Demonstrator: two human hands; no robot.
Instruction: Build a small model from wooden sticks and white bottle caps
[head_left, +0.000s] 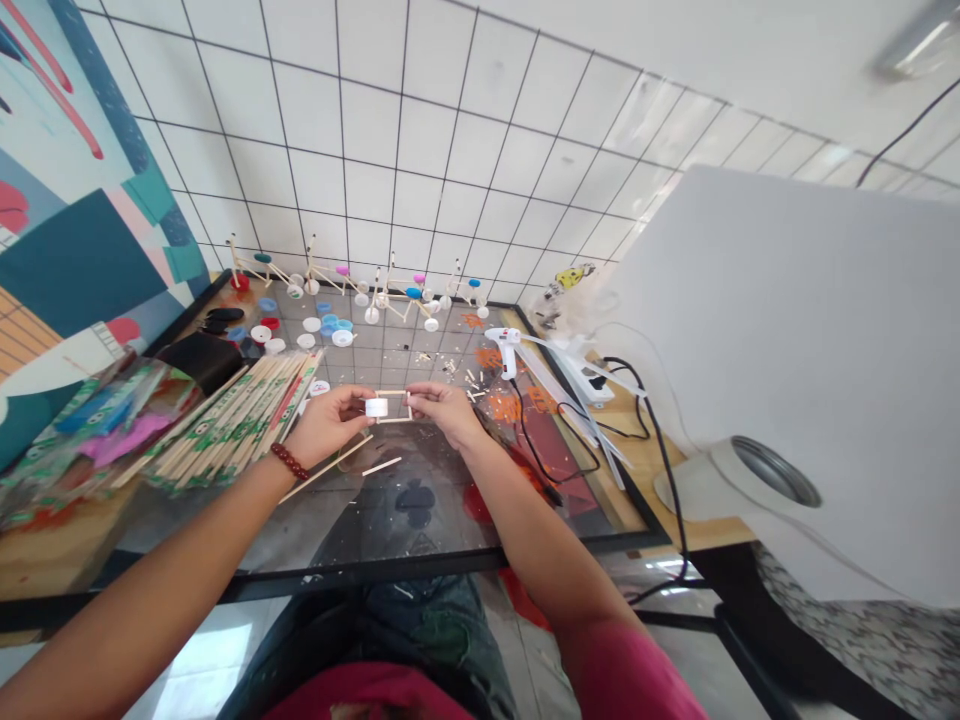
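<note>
left hand [326, 425] pinches a white bottle cap [376, 407] btw thumb & fingertips, fingers closed narrow on it. right hand [446, 410] pinches the right side of a small stick frame [395, 392], fingers curled tight on the wood. cap touches the frame's left end; both are held just above the glass tabletop [390, 510], mid-table in front of the body. to do this well, imo: keep the cap face square to the stick, centre it on the stick, use light even pressure so the thin frame doesn't twist, brace wrists low. glue gun [508, 345] lies near at right, loose sticks [381, 466] under the hands, wrapped chopsticks [240, 415] at left.
</note>
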